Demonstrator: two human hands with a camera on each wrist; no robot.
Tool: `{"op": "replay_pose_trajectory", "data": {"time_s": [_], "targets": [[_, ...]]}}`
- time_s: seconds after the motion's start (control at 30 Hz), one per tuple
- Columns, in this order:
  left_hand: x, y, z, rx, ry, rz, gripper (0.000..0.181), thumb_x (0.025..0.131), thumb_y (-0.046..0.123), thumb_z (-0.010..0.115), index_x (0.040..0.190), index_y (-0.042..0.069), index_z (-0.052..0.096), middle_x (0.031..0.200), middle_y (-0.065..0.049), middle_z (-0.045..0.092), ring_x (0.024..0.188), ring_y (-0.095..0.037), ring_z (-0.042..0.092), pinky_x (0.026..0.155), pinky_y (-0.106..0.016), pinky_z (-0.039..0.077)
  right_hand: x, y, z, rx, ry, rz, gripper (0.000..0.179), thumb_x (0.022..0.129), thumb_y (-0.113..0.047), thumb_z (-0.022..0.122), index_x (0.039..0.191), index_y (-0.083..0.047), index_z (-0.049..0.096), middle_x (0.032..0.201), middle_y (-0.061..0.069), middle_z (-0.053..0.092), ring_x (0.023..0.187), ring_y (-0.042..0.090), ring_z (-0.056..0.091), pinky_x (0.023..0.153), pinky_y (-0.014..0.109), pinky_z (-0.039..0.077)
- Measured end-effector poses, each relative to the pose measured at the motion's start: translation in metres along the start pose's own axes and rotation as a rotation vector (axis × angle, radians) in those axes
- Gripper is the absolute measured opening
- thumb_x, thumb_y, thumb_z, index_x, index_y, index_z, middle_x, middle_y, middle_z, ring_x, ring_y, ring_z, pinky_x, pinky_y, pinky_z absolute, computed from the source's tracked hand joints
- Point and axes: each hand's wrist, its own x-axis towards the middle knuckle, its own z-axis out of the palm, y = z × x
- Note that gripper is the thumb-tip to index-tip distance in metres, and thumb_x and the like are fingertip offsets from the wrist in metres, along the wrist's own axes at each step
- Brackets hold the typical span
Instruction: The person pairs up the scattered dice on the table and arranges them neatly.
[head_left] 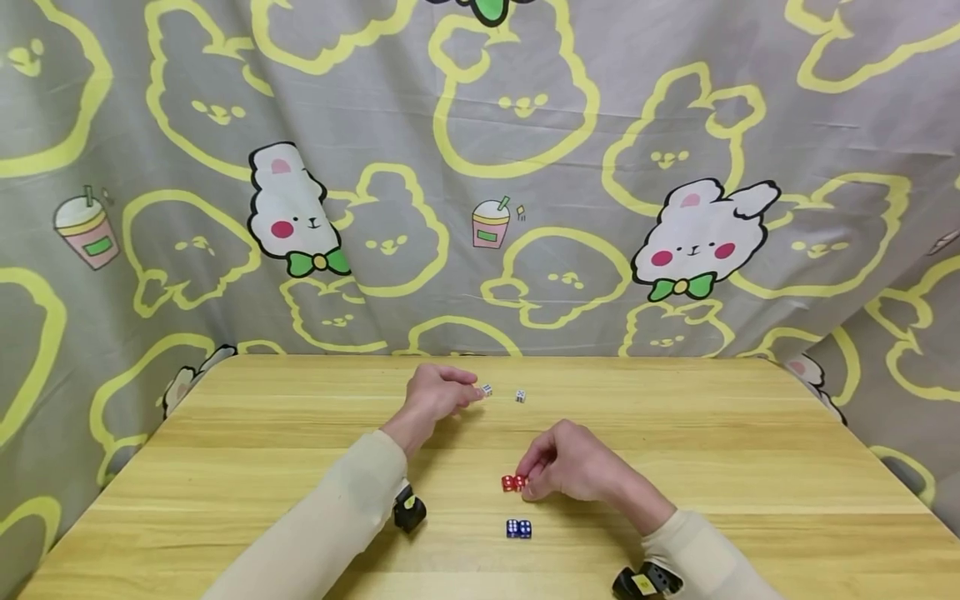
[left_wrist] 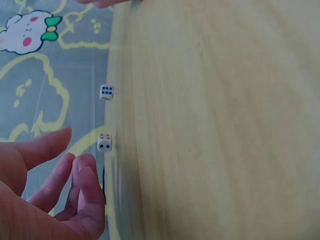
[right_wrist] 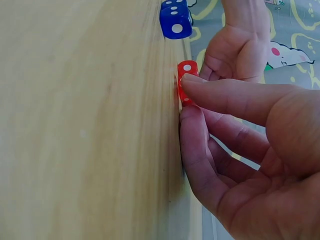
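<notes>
Two red cube dice with white pips [head_left: 513, 482] sit at the right hand's [head_left: 572, 463] fingertips; thumb and finger pinch the nearer one. Left hand [head_left: 437, 392]: thumb-finger gap narrow, white cube die [head_left: 487, 389] just beyond fingertips, second white cube die [head_left: 521, 396] farther right. Two blue cube dice [head_left: 518, 528] near right hand, bodyward. All on yellow wood-grain surface [head_left: 300, 433].

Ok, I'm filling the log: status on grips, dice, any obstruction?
Left grip beside left white die, holding nothing. Right grip pinching right red die. Blue dice side by side. No obstruction visible.
</notes>
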Motion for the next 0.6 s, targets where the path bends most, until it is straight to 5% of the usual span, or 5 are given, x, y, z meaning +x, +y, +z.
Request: {"op": "replay_pose_trajectory", "data": {"time_s": [0.37, 0.6], "targets": [[0.011, -0.002, 0.006, 0.043, 0.050, -0.021, 0.025, 0.084, 0.008, 0.088, 0.107, 0.003, 0.080, 0.093, -0.008, 0.078, 0.074, -0.015, 0.069, 0.071, -0.026, 0.059, 0.000, 0.004, 0.000, 0.005, 0.001, 0.001, 0.018, 0.076, -0.005, 0.093, 0.086, -0.012, 0.081, 0.076, 0.000, 0.072, 0.073, 0.013, 0.063, 0.066, 0.025, 0.050], [0.017, -0.004, 0.005, 0.093, 0.043, -0.014, 0.026, 0.083, 0.009, 0.090, 0.106, 0.004, 0.081, 0.105, -0.011, 0.079, 0.075, -0.014, 0.071, 0.074, -0.026, 0.058, 0.000, 0.002, 0.000, 0.007, 0.001, -0.004, 0.018, 0.075, -0.005, 0.093, 0.086, -0.012, 0.081, 0.076, -0.001, 0.072, 0.073, 0.013, 0.064, 0.067, 0.025, 0.050]]}}
